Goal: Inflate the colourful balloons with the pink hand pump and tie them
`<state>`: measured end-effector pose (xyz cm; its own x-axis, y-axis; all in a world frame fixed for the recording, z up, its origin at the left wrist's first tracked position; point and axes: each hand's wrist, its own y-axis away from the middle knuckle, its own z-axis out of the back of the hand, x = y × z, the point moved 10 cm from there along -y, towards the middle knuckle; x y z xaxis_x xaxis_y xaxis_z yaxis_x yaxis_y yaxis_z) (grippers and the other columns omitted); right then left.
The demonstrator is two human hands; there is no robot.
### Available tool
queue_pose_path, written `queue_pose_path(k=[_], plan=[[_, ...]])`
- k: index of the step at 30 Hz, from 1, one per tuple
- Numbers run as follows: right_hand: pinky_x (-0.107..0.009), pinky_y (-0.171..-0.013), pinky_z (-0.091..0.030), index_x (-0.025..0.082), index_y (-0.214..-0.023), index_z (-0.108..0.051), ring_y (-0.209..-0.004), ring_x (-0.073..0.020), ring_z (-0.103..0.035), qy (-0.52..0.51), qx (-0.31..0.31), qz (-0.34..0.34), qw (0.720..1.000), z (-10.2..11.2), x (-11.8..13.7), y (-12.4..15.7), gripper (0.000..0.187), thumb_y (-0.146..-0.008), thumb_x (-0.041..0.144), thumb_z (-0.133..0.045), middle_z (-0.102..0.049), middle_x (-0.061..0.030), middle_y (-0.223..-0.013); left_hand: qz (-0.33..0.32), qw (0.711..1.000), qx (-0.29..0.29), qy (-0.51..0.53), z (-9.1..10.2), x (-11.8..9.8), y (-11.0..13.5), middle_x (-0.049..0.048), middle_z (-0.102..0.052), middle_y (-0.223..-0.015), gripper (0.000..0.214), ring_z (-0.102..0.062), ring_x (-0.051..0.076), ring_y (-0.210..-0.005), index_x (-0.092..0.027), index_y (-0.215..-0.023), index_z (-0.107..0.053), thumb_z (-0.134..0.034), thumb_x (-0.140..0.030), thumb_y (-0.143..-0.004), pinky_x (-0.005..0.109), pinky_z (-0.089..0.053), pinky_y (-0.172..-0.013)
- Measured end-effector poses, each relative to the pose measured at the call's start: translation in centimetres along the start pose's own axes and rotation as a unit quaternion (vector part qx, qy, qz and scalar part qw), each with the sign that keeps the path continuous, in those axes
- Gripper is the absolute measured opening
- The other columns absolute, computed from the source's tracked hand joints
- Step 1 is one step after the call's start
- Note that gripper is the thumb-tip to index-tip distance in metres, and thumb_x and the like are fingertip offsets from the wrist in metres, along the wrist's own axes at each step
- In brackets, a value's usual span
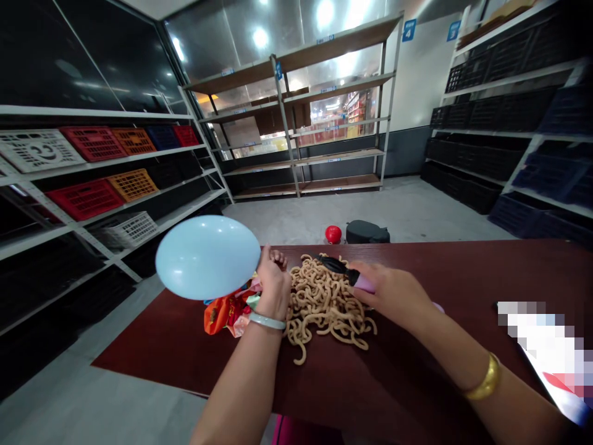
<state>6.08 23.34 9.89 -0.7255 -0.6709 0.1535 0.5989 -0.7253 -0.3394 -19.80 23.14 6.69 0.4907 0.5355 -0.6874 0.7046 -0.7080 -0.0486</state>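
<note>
A light blue balloon [208,256], inflated, is held at its right end by my left hand [274,278], whose fingers are curled; its neck is hidden. Over the right side of a pile of tan, curly, rope-like pieces [324,303], my right hand [386,290] grips a tool with a purple handle and a long black end [334,266]. The black end points left across the top of the pile. Crumpled orange, red, green and pink pieces [225,312] lie under the balloon, left of my left wrist.
The dark red table [185,352] bears a phone-like device [546,364] at the right, its screen blurred. Beyond the far edge are a red round object [333,234] and a dark bag-like object [368,232]. Shelves [296,161] with crates [95,143] line the room.
</note>
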Motion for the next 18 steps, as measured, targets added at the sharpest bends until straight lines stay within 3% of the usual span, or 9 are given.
queue_pose_path(k=[2,6,11,14,16,18], plan=[[-0.036,-0.071,-0.046,0.034,-0.13,-0.044,-0.09,-0.0253,-0.065,0.021,-0.015,-0.043,0.999,0.5,-2.7,-0.4,0.049,-0.086,0.054,-0.044,-0.064,-0.0056,-0.115,0.024,1.0,0.008,0.007,-0.2,0.0,-0.2,-0.0071,-0.028,-0.045,0.043,-0.026,0.006,-0.037,-0.019,-0.054,-0.027,-0.057,-0.031,-0.083,0.023,-0.02,-0.039],[-0.036,-0.066,-0.044,0.034,-0.13,-0.045,-0.089,-0.0278,-0.064,0.077,-0.002,-0.131,0.988,0.4,-8.5,-0.8,0.049,-0.085,0.056,-0.042,-0.066,-0.007,-0.106,0.075,0.995,0.069,0.011,-2.5,1.8,1.5,-0.0054,-0.032,-0.046,0.049,-0.029,0.006,-0.039,-0.019,-0.052,-0.027,-0.061,-0.039,-0.082,0.022,-0.022,-0.04],[-0.038,-0.067,-0.043,0.027,-0.122,-0.053,-0.088,-0.03,-0.064,0.105,0.095,-0.169,0.975,-2.9,-13.0,0.1,0.048,-0.081,0.052,-0.049,-0.068,-0.0104,-0.094,0.034,0.99,0.12,-0.072,-3.9,2.4,3.1,-0.0039,-0.033,-0.044,0.052,-0.034,0.007,-0.041,-0.019,-0.049,-0.028,-0.063,-0.044,-0.079,0.021,-0.024,-0.041],[-0.043,-0.071,-0.045,0.021,-0.115,-0.059,-0.09,-0.0326,-0.062,0.115,0.09,-0.174,0.974,-3.3,-13.5,0.2,0.048,-0.077,0.051,-0.057,-0.066,-0.0137,-0.098,-0.005,0.979,0.157,-0.131,-4.3,2.6,3.7,-0.0029,-0.033,-0.041,0.052,-0.036,0.009,-0.041,-0.02,-0.045,-0.029,-0.059,-0.044,-0.081,0.022,-0.028,-0.043],[-0.05,-0.083,-0.042,0.019,-0.11,-0.062,-0.098,-0.0341,-0.059,0.11,0.017,-0.147,0.983,-1.6,-11.8,-0.3,0.048,-0.075,0.052,-0.06,-0.064,-0.015,-0.106,0.005,0.966,0.199,-0.163,-5.0,3.6,4.4,-0.0011,-0.037,-0.04,0.053,-0.04,0.01,-0.042,-0.02,-0.042,-0.032,-0.057,-0.045,-0.081,0.023,-0.031,-0.045],[-0.054,-0.098,-0.033,0.021,-0.109,-0.064,-0.109,-0.0318,-0.054,0.052,-0.082,-0.081,0.992,0.8,-8.3,-0.9,0.042,-0.079,0.049,-0.058,-0.061,-0.0123,-0.115,0.029,0.955,0.232,-0.183,-5.6,4.9,5.5,0.0012,-0.044,-0.041,0.049,-0.042,0.011,-0.043,-0.019,-0.04,-0.04,-0.06,-0.044,-0.077,0.024,-0.033,-0.046]])
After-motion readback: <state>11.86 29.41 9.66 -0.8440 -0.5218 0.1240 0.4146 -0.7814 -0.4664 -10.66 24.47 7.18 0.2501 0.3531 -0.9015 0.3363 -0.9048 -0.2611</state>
